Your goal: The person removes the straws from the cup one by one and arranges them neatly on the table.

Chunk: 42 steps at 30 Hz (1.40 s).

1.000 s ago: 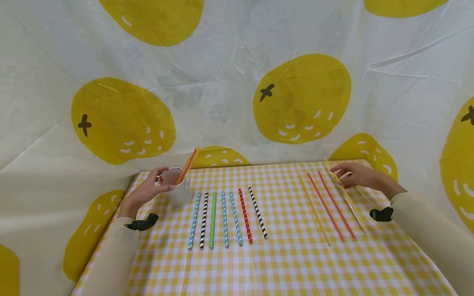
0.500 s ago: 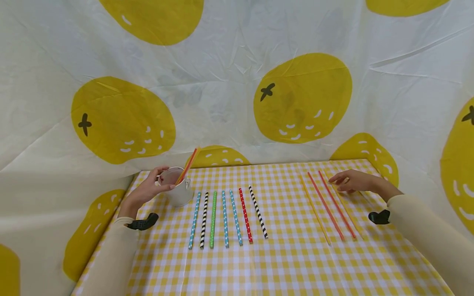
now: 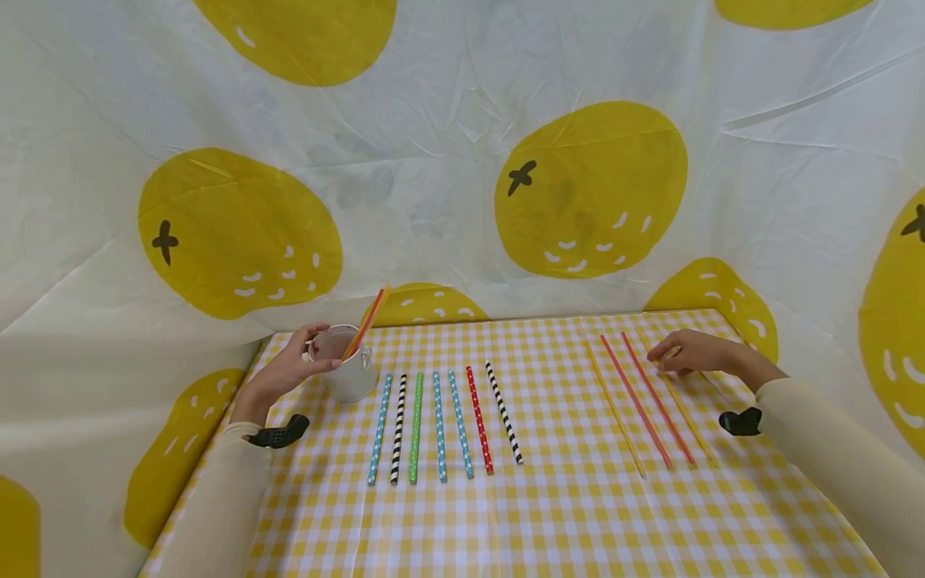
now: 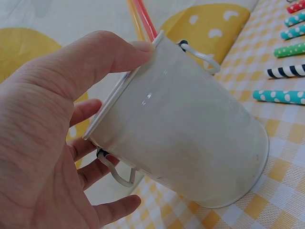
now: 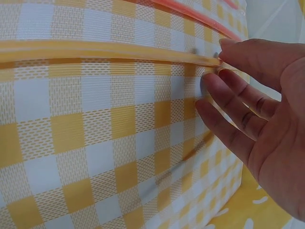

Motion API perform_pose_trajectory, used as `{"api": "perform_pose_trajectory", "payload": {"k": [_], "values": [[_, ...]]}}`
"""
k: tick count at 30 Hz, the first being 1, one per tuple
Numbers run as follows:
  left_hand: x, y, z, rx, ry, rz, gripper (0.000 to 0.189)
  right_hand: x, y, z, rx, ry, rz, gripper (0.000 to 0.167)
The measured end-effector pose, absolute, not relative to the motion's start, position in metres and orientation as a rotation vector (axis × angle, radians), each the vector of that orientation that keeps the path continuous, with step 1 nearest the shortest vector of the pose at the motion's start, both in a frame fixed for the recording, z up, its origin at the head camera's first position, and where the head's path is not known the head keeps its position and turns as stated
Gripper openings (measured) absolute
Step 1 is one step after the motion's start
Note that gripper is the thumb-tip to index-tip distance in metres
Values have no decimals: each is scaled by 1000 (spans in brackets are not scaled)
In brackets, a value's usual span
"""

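My left hand (image 3: 289,366) grips the rim of a small white metal bucket (image 3: 351,380), thumb on the near side of the rim and fingers around its far side and side handle. A red straw (image 3: 372,315) and a yellow one lean out of the bucket's mouth. At the right of the table, my right hand (image 3: 695,352) pinches a translucent yellow straw (image 5: 95,50) near its far end, thumb and fingertips at either side of it. That straw lies along the checked cloth. Left of it lie two red straws (image 3: 654,393) and another yellow straw (image 3: 614,408).
Several patterned paper straws lie in a row mid-table, among them a green dotted straw (image 3: 415,429), a red dotted straw (image 3: 480,421) and a black-striped straw (image 3: 503,413). A yellow-white checked cloth (image 3: 564,514) covers the table. Fruit-print curtains (image 3: 433,201) hang behind and at the sides.
The yellow straw in my right hand has come down from a raised, tilted position onto the cloth, beside the red straws. My left hand and the bucket have stayed put.
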<state>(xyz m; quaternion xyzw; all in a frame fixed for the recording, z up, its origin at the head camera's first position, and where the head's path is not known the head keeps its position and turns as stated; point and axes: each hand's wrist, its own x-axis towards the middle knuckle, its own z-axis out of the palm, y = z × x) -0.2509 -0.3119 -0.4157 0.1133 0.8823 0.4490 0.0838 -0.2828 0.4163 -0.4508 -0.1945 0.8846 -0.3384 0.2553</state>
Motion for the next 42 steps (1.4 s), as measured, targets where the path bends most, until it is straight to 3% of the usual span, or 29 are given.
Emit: {"api": "perform_pose_trajectory", "payload": {"k": [15, 32, 42], "values": [[-253, -312, -416, 353, 2652, 1312, 84, -288, 395, -436, -596, 2581, -1077, 39], [-252, -312, -418, 336, 2652, 1312, 83, -296, 317, -411, -766, 2586, -1249, 30], [-250, -311, -416, 333, 2645, 1316, 84, -300, 278, -399, -905, 2553, -1292, 34]]}}
